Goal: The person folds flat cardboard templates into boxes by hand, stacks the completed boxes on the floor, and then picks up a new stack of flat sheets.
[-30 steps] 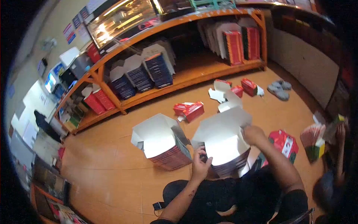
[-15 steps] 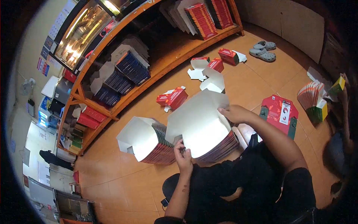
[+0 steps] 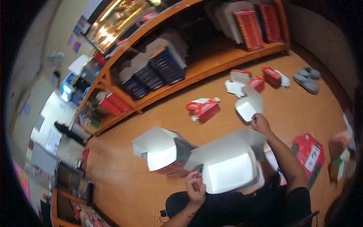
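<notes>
In front of my lap stands a nested stack of open paperboard food boxes with white insides (image 3: 227, 176), its wide flap raised at the back. My left hand (image 3: 195, 187) is beside the stack's left front corner, fingers curled; whether they grip anything is hidden. My right hand (image 3: 261, 124) reaches past the stack and pinches the near edge of another open white-lined food box (image 3: 247, 109) on the floor. To the left stands a second nested stack of boxes (image 3: 160, 153) with dark green and red outsides.
Several red cartons (image 3: 206, 109) lie on the tiled floor ahead. A wooden shelf (image 3: 211, 62) holds blue and red box stacks. Grey clogs (image 3: 306, 80) are at the far right, and a flat red carton (image 3: 308, 157) lies right of my arm.
My right hand has left the stack's flap and moved forward to the box on the floor. My left hand remains by the stack's corner. The view has shifted.
</notes>
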`<state>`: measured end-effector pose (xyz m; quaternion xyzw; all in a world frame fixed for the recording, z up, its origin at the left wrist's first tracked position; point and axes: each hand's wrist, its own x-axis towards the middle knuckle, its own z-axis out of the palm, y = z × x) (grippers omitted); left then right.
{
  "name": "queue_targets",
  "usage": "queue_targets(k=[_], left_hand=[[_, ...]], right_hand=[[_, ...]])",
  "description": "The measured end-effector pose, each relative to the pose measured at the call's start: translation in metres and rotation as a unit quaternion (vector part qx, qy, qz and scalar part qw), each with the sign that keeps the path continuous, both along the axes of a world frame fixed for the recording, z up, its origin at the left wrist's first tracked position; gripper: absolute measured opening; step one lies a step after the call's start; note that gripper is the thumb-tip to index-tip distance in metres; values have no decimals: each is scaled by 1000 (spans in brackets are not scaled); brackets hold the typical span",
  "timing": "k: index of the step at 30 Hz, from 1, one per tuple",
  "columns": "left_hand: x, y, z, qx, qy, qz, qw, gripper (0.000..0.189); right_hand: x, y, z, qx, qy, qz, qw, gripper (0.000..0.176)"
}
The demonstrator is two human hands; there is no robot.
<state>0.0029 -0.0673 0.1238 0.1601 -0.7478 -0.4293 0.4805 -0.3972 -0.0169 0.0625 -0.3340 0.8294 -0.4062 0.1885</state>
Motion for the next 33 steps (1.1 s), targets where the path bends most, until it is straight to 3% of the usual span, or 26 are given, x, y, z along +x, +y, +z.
queue_targets(k=[1, 2, 3, 5, 7, 10, 13, 14, 15, 17, 19, 21, 23, 25, 26, 27, 29, 33], left_hand=[[2, -1, -4, -80, 8, 30, 996, 26], [9, -2, -3, -132, -36, 20, 990, 25], [15, -3, 2, -182, -82, 9, 980, 24], [12, -13, 11, -233, -128, -9, 964, 29], [12, -21, 8, -262, -153, -131, 944, 32], [10, -25, 10, -251, -186, -115, 943, 34], [-8, -26, 18, -246, -189, -92, 946, 32], [-14, -28, 18, -241, -183, -96, 948, 30], [-19, -27, 21, -235, -176, -98, 951, 29], [-27, -26, 37, -248, -158, -106, 950, 28], [-29, -23, 43, -262, -143, -111, 948, 27], [-29, -21, 34, -281, -162, -119, 938, 27], [-25, -14, 23, -254, -167, -109, 946, 29], [-22, -13, 12, -268, -84, -113, 953, 33], [-19, -16, 7, -255, -105, -144, 950, 38], [-16, -13, 10, -205, -103, -150, 962, 38], [-13, -14, 6, -200, -99, -151, 963, 39], [-15, -20, 13, -255, -30, -110, 960, 35]], right_hand=[[-10, -25, -24, -39, 188, -12, 981, 35], [-21, -48, -48, -65, 197, 18, 978, 46], [-26, -61, -72, -77, 197, 34, 977, 46], [-21, -83, -96, -31, 242, -59, 968, 56], [-23, -79, -77, 226, 159, 24, 961, 52], [-168, -105, -431, 45, 70, 48, 995, 42], [-110, -14, -285, -32, 251, -39, 967, 37], [-75, 11, -186, 91, 205, -71, 972, 30], [-57, 30, -125, 106, 225, -70, 966, 30], [-32, 62, -33, -125, 168, -84, 974, 27], [-11, 96, 46, -227, 87, -113, 963, 31], [42, 123, 124, -346, 106, -70, 929, 31], [53, 167, 123, -414, 47, 95, 904, 30], [116, 169, 142, -359, 145, 70, 919, 23], [131, 165, 167, -279, 266, 196, 902, 26], [143, 153, 190, -191, 375, 317, 850, 30], [176, 127, 204, -109, 323, 351, 872, 29], [170, 111, 197, 31, 322, 337, 884, 20]])
